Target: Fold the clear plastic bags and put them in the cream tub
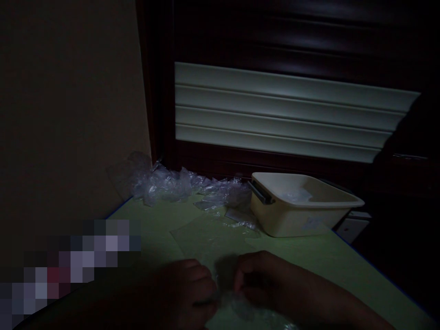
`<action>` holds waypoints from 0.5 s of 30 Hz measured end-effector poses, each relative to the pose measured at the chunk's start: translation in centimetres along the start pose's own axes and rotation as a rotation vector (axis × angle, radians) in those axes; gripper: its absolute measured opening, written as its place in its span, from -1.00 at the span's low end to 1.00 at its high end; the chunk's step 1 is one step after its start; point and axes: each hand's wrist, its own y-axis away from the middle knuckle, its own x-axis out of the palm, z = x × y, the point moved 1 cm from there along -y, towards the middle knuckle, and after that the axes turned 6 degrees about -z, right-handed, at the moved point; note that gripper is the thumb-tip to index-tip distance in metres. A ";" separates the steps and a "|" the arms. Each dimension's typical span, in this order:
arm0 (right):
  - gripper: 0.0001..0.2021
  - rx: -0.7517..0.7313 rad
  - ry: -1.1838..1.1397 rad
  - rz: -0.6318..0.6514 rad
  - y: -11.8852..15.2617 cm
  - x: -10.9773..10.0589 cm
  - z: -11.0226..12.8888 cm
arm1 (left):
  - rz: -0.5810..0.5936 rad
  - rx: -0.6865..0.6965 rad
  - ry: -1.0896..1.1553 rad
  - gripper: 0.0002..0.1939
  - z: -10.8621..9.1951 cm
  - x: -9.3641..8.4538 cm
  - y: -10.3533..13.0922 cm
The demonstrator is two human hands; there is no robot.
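In dim light, my left hand (195,286) is closed low in the middle, its fingers curled inward. Facing it across a small gap, my right hand (270,282) is closed too, thumb and fingers pinched together. Thin clear plastic film (242,306) shows between and below the fingertips, gripped by both hands. Its full shape is lost in the dark. Just beyond the hands, a flat clear sheet (206,236) lies on the pale green tabletop (154,224).
Crumpled clear plastic (168,183) is heaped along the back edge. A cream plastic bin (295,220) with dark handles stands back right, with some clear plastic inside. Behind are a slatted panel (275,110) and, leftward, a wall (68,114). A white object (352,225) sits beyond the table's right edge.
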 end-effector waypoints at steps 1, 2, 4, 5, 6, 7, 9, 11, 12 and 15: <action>-0.84 0.028 -0.035 -0.034 -0.2 0.2 -0.4 | -0.006 -0.003 -0.015 -0.88 0.0 0.0 0.0; -0.85 0.055 -0.082 -0.060 -0.3 0.5 -0.8 | -0.018 -0.005 -0.030 -0.89 0.0 0.0 0.0; -0.92 0.107 -0.204 -0.077 -0.7 1.0 -1.4 | -0.018 -0.002 -0.057 -0.90 0.0 -0.1 -0.1; -0.95 0.130 -0.265 -0.078 -0.8 1.2 -1.6 | -0.007 0.000 -0.065 -0.90 0.0 -0.1 -0.2; -0.95 0.142 -0.316 -0.082 -0.9 1.3 -1.7 | 0.006 0.001 -0.069 -0.90 0.0 0.0 -0.2; -0.92 0.140 -0.360 -0.089 -1.0 1.4 -1.8 | 0.010 0.006 -0.067 -0.89 0.1 0.0 -0.3; -0.83 0.105 -0.423 -0.096 -1.0 1.4 -1.6 | 0.006 -0.002 -0.074 -0.89 0.3 0.2 -0.3; -0.77 0.049 -0.428 -0.105 -1.1 1.4 -1.2 | -0.001 0.014 -0.062 -0.89 0.6 0.3 -0.3; -0.74 0.031 -0.400 -0.117 -1.1 1.4 -1.0 | 0.001 0.041 -0.050 -0.88 0.7 0.3 -0.3; -0.68 0.043 -0.214 -0.210 -1.0 1.8 -0.5 | 0.003 0.087 -0.046 -0.85 0.6 0.2 -0.1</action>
